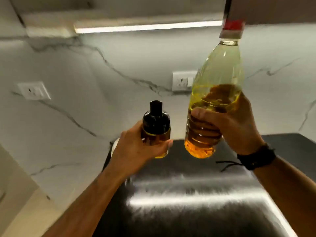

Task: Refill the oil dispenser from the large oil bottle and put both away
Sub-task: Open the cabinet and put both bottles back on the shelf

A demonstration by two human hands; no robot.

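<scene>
Left hand [136, 149], lower centre: fingers wrapped round oil dispenser [156, 129], black cap on; small, light, likely glass, slick if oily.

Right hand [227, 124], centre right: clamped on lower body of large oil bottle [217, 93], red cap on, upright; partly full, heavy-ish, thin plastic flexes; ribbed waist is best hold.

No readable label on either.

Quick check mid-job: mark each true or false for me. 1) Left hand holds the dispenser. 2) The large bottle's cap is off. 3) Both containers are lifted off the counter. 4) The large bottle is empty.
1) True: the left hand grips the oil dispenser.
2) False: the red cap sits on the large oil bottle.
3) True: the right hand holds the bottle up above the dark counter, and the dispenser is raised too.
4) False: yellow oil shows inside it.
</scene>
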